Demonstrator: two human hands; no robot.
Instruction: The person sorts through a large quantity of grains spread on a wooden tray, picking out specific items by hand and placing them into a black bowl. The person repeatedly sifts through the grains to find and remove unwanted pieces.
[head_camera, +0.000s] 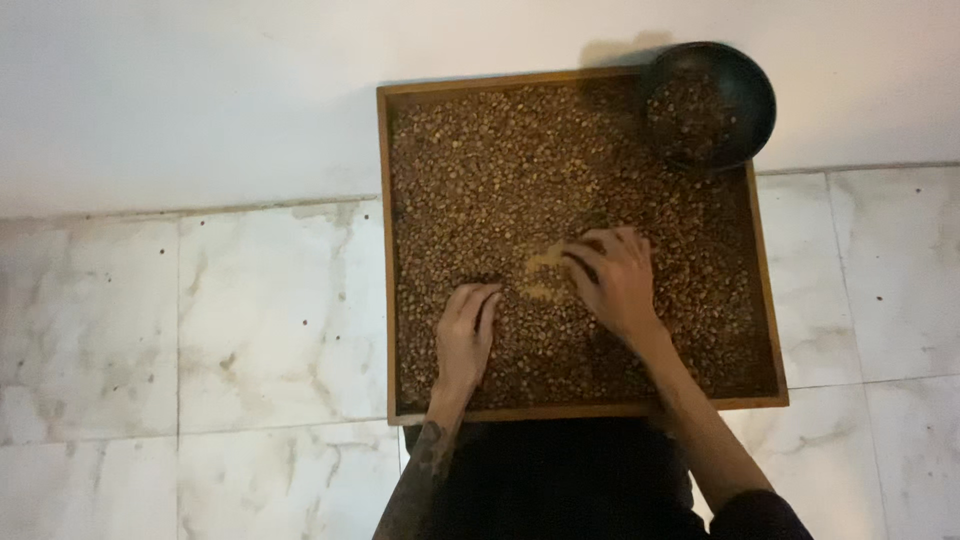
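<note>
A square wooden tray (384, 250) lies on the floor, filled with a layer of small brown beans (480, 180). My left hand (465, 335) rests flat on the beans near the tray's front, fingers together and pointing away from me. My right hand (612, 278) is on the beans at the middle, fingers curled and spread, beside a small bare patch of tray bottom (543, 272). I cannot see anything held in either hand. A dark round bowl (745, 85) with beans inside sits on the tray's far right corner.
The tray lies on a pale marbled tile floor (200, 330), its far edge against a white wall (200, 90). My dark-clothed lap (560, 480) is just in front of the tray.
</note>
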